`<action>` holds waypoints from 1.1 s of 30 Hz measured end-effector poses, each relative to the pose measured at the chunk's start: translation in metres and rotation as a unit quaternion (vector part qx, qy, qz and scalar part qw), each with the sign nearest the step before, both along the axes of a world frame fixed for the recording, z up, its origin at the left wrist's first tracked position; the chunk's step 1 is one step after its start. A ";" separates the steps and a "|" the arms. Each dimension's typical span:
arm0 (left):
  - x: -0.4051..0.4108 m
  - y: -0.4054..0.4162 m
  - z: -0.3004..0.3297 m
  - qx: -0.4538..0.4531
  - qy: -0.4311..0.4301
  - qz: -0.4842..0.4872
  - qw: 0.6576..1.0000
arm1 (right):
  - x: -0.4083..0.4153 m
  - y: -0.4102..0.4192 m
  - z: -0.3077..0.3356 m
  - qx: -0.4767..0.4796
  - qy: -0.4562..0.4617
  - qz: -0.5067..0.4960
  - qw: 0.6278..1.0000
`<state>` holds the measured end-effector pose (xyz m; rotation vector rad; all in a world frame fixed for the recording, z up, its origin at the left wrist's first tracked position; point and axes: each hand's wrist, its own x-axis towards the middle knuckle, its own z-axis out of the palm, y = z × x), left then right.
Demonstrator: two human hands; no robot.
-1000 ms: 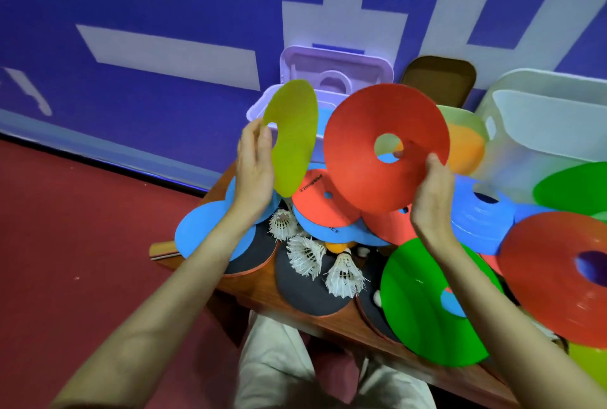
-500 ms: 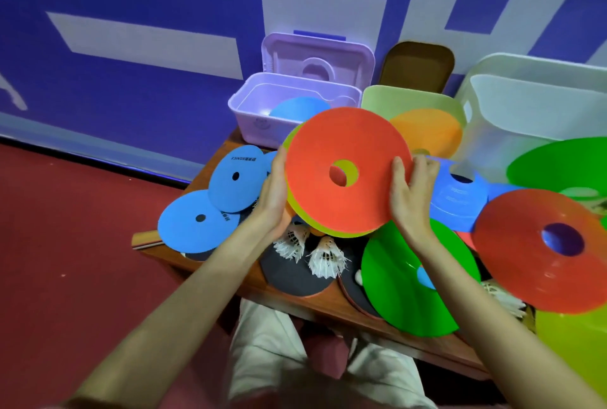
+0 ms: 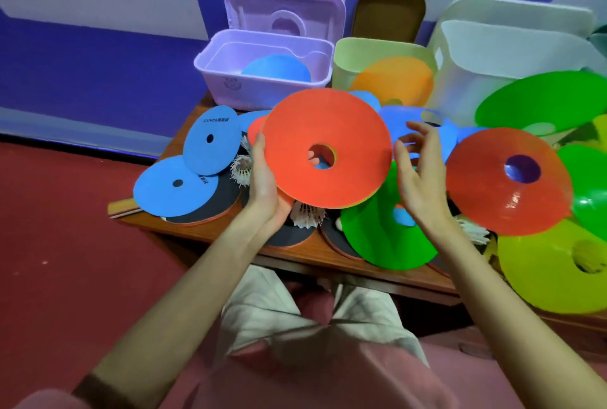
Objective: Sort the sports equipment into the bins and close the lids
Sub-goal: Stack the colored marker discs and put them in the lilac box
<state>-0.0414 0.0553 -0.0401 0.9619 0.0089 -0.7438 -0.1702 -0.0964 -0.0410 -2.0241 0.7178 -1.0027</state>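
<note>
Stack of disc cones, red disc cone (image 3: 323,146) on top w/ a yellow-green rim peeking under its lower edge, sits tilted in my left hand (image 3: 266,185). Fingers curl up round the stack's left rim, palm under it. Right hand (image 3: 418,175) is off the stack, just right of it, fingers spread and loose, gripping nothing.

Taking the stack as landmark: lilac bin (image 3: 262,80) lies up and slightly left behind it, lid up, one blue disc inside. Pale green bin (image 3: 381,50) is straight behind and a bit right, orange cone in it, brown lid leaning open. White bin (image 3: 512,57) is further right, lid not seen closed.

Key relation, my read: the stack faces me flat-on, hole roughly centred, w/ no long axis to speak of, so only tilt matters. Green bin is away from the holding hand, past the stack's far edge. Left hand carries; right is nearer the loose cones, i.e. the second red cone (image 3: 509,178) and green cone (image 3: 377,234), both right of and below the stack.

Bench (image 3: 328,259) is still crowded w/ blue pads, paddles, shuttlecocks (image 3: 307,215); sorting looks early.
</note>
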 end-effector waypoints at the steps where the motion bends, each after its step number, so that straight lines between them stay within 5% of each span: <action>1: -0.001 0.003 -0.003 -0.007 -0.003 0.004 1.000 | -0.011 0.004 -0.001 -0.026 0.014 -0.011 1.000; 5: -0.008 0.016 -0.012 -0.018 -0.016 0.007 1.000 | -0.053 0.019 -0.016 -0.123 0.162 -0.018 0.979; 11: -0.017 0.023 -0.015 -0.011 -0.038 0.019 0.999 | -0.069 0.040 -0.031 -0.143 0.313 -0.017 0.939; 23: -0.017 0.034 -0.015 -0.026 -0.038 0.070 0.996 | -0.059 0.041 -0.036 -0.077 0.272 -0.004 0.959; 33: -0.008 0.029 -0.008 -0.021 -0.031 0.157 0.987 | -0.064 0.035 0.036 -0.037 0.216 -0.132 0.967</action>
